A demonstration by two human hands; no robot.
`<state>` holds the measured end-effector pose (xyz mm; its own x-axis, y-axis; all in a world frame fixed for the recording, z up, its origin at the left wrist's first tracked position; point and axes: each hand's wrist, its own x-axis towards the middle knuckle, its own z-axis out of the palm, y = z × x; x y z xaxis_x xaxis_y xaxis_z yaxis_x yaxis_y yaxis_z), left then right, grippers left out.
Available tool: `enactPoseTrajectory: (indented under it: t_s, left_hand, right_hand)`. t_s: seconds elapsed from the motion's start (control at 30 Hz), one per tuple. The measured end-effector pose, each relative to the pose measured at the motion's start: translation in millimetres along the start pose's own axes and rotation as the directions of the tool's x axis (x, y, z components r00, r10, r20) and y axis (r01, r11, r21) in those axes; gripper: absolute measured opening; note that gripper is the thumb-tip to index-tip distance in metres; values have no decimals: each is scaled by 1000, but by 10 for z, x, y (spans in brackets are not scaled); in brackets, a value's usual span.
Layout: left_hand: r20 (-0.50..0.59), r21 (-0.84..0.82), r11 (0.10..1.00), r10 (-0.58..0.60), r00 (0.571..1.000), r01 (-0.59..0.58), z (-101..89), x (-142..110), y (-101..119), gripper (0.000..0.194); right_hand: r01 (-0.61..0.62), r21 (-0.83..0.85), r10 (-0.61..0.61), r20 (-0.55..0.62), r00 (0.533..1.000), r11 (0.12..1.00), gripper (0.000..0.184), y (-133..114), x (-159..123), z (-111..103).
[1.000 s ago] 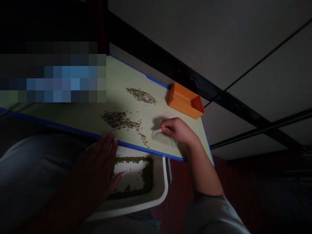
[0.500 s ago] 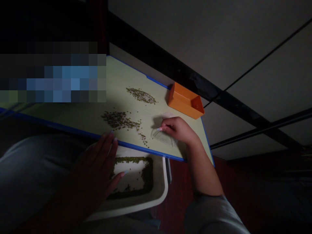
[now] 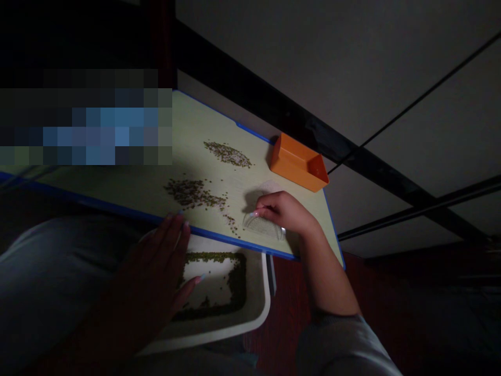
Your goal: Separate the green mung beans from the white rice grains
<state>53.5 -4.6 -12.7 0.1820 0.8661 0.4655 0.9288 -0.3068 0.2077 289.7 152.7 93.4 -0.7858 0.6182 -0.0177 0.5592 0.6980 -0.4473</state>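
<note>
My right hand [image 3: 279,209] is over the right part of the pale table top [image 3: 203,117], thumb and fingers pinched on a clear, see-through piece with a curved edge [image 3: 264,227]. Its exact kind is hard to make out. Left of that hand lies a loose pile of small green and brown grains [image 3: 193,193], with a few stray ones trailing toward the near edge. A second pile of grains [image 3: 229,154] is farther back. My left hand [image 3: 160,261] lies with fingers stretched out at the blue near edge, holding nothing.
An orange open box [image 3: 299,163] stands at the table's far right corner. Below the near edge, a white tub [image 3: 256,313] has greenish grains along the sides of its bottom. Pale cabinet panels [image 3: 391,130] rise behind. A blurred-out patch covers the table's left end.
My right hand has shifted very slightly down, and the clear piece shows more sharply. My left hand and the grain piles look the same.
</note>
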Motion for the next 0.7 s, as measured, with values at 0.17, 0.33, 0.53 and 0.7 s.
enactPoseTrajectory:
  t_s: [0.17,0.33,0.53,0.7]
  left_hand:
    - [-11,0,1000,-6,1000,6,17,-1,0,81]
    - [-9,-7,1000,-13,1000,13,8,7,5,81]
    - [-13,0,1000,-11,1000,11,-15,11,20,80]
    - [-23,-4,1000,-7,1000,6,-7,13,23,80]
  right_hand:
    - [9,23,-10,32,999,1000,26,-18,14,36]
    - [40,12,-40,53,998,999,26,-68,37,77]
    - [73,-33,-72,26,997,997,29,-102,48,102]
    - [62,-67,-61,16,998,996,30,-104,53,112]
